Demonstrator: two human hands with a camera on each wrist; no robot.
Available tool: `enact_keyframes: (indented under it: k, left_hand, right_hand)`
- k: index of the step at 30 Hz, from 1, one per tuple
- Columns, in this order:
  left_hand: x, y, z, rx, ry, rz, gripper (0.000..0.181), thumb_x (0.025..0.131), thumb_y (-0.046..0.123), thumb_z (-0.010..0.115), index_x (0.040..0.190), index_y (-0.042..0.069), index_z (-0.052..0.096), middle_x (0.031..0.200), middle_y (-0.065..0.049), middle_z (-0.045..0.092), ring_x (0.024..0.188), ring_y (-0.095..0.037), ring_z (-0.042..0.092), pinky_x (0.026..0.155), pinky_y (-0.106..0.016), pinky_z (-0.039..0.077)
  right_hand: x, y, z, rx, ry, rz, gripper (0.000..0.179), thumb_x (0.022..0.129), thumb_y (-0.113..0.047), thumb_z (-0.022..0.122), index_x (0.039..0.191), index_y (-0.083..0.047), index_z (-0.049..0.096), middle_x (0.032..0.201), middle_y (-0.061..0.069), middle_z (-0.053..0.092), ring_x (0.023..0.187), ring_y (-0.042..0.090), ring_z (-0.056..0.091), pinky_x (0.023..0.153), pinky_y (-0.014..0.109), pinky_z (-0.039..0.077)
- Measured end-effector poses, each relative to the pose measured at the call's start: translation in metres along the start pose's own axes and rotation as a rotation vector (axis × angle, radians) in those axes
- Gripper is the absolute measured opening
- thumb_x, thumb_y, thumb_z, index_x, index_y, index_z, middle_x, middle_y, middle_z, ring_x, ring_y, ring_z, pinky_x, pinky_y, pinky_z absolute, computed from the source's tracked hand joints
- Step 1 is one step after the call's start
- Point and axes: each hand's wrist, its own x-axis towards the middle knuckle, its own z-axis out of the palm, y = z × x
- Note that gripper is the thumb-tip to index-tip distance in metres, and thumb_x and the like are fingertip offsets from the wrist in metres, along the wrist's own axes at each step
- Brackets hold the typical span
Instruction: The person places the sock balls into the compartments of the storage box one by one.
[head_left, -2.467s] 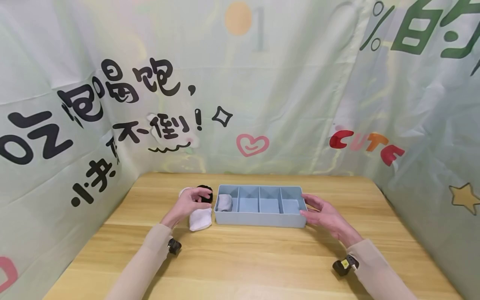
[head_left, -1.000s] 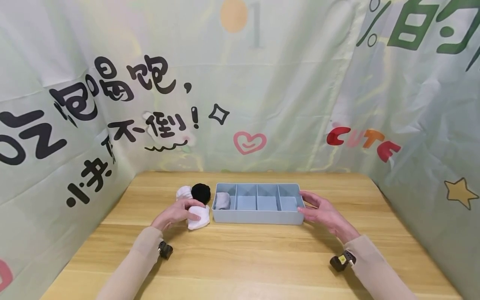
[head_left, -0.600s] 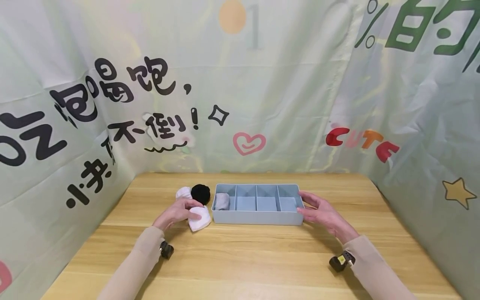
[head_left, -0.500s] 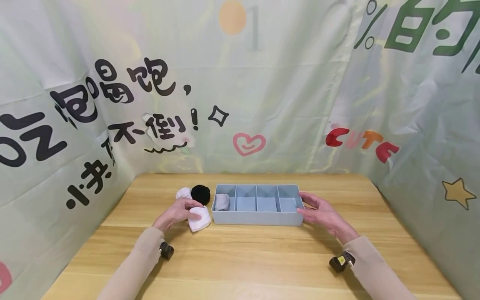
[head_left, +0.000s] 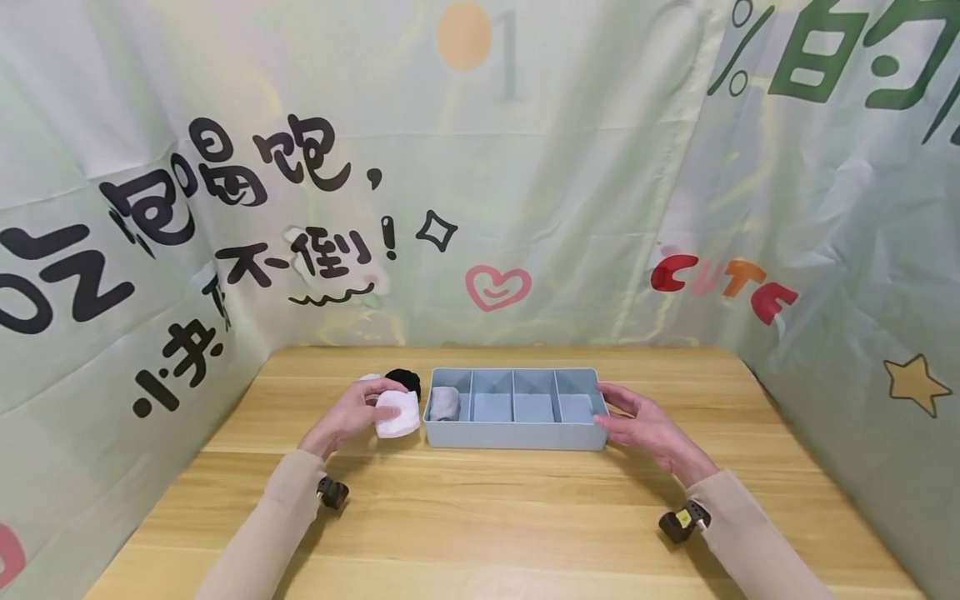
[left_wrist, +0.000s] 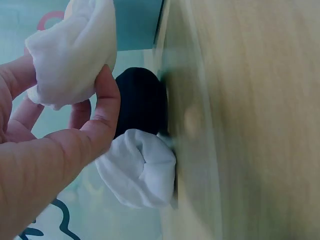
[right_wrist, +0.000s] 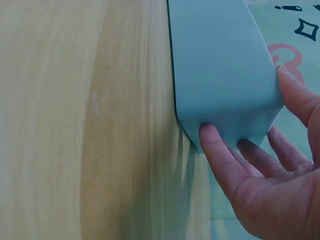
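Note:
My left hand point(head_left: 351, 415) pinches a rolled-up white sock point(head_left: 397, 415) between thumb and fingers, raised above the table. In the left wrist view, a rolled black sock point(left_wrist: 141, 100) and a second white sock point(left_wrist: 142, 170) lie behind it, beside each other on the table. The long blue-grey divided box point(head_left: 517, 436) stands just right of them, with a rolled grey sock point(head_left: 445, 403) in its leftmost compartment. At the box's right end, my right hand point(head_left: 651, 427) rests its spread, fairly straight fingers point(right_wrist: 217, 145) against the end wall and rim.
Several compartments run along the box, split by thin dividers point(head_left: 513, 398). The wooden table point(head_left: 510, 517) reaches back to a printed cloth backdrop point(head_left: 585, 250), which also hangs along both sides. A small black camera sits on each wrist.
My left hand has gone from the black sock to the nearer white sock, then lifted it off the table. My right hand stays at the box's end; the box has not visibly moved.

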Motion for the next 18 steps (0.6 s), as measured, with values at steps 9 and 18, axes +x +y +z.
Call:
enact_keyframes:
  k: [9, 18]
  left_hand:
    - [0.004, 0.006, 0.002, -0.079, -0.051, 0.082, 0.037, 0.094, 0.000, 0.059, 0.131, 0.004, 0.058, 0.134, -0.021, 0.052, 0.092, -0.021, 0.057, 0.072, -0.028, 0.052]
    - [0.007, 0.014, 0.007, -0.133, -0.042, 0.092, 0.043, 0.087, 0.001, 0.070, 0.129, -0.003, 0.060, 0.125, -0.026, 0.060, 0.092, -0.018, 0.061, 0.075, -0.027, 0.054]
  right_hand:
    - [0.000, 0.000, -0.001, 0.000, -0.007, 0.001, 0.078, 0.093, -0.019, 0.069, 0.155, -0.004, 0.024, 0.160, 0.026, 0.017, 0.141, 0.047, 0.031, 0.099, 0.041, 0.050]
    - [-0.001, 0.000, 0.000, 0.006, -0.012, -0.004, 0.080, 0.092, -0.018, 0.069, 0.155, -0.003, 0.023, 0.160, 0.026, 0.017, 0.140, 0.047, 0.031, 0.098, 0.040, 0.051]
